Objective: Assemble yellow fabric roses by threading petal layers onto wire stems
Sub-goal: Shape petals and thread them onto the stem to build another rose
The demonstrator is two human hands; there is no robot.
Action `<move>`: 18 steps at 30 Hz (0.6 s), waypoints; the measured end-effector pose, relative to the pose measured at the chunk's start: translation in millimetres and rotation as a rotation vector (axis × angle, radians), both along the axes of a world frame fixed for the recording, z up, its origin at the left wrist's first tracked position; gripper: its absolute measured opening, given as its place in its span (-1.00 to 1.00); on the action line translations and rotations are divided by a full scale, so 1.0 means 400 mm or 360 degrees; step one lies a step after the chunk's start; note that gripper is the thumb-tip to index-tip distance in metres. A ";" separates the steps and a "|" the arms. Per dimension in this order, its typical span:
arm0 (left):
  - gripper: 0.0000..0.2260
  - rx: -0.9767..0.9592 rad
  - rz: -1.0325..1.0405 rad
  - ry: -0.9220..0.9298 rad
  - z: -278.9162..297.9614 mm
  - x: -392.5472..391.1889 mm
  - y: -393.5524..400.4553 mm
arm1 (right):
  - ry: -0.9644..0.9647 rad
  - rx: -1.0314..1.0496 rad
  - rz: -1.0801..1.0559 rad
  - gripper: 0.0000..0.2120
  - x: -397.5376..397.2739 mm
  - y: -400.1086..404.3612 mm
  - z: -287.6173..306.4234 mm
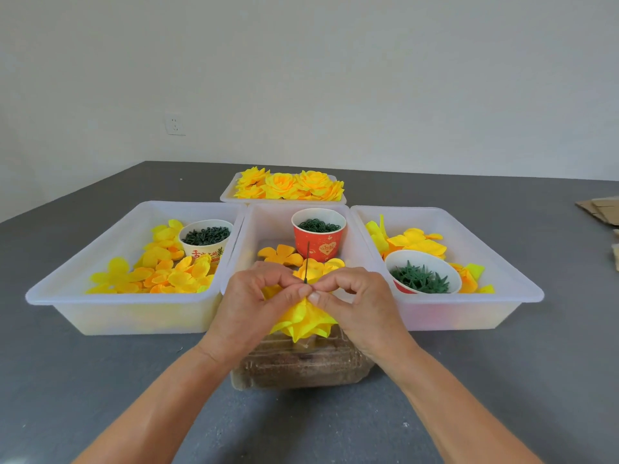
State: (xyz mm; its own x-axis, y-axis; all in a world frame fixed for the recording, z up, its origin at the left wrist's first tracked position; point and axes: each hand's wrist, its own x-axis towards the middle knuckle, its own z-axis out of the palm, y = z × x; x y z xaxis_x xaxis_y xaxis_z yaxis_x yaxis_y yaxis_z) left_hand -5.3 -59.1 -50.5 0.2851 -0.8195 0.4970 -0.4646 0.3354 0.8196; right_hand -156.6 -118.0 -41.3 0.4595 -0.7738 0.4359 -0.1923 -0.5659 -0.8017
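A thin green wire stem [307,261] stands upright between my two hands in front of the middle tray [249,229]. My left hand [258,303] and my right hand [355,303] meet at its base, thumbs and forefingers pinching the stem where it enters a yellow fabric rose [301,319]. The rose hangs petals-down under my fingers, partly hidden by both hands. Loose yellow petal layers [279,254] lie in the middle tray behind the stem.
The left tray [83,272] holds petals and a white cup of green parts [206,237]. A red cup [318,234] sits in the middle tray. A white bowl [422,272] is in the right tray [495,262]. Finished roses [288,184] fill the far tray. A clear plastic box [301,363] lies below my hands.
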 end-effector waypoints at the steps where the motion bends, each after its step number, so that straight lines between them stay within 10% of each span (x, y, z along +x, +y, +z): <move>1: -0.91 0.0034 0.0017 0.0005 0.005 0.000 -0.001 | 0.0005 0.0027 0.0001 -0.90 0.000 -0.002 0.001; 12: -0.90 0.0181 -0.0047 -0.0014 0.033 -0.001 -0.003 | -0.0170 0.0384 -0.0277 -0.92 -0.149 -0.161 0.082; 18: -0.88 0.0209 -0.0062 0.0005 0.034 -0.002 -0.011 | 0.0399 0.0389 -0.0543 -0.92 -0.246 -0.268 0.047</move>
State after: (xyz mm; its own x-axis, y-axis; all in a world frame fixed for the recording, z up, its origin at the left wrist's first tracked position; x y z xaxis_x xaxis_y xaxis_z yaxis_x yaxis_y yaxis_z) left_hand -6.2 -63.5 -36.7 0.2531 -0.8880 0.3841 -0.4507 0.2431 0.8590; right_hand -255.0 -225.3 -22.5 0.2297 -0.9644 0.1311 -0.5380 -0.2380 -0.8086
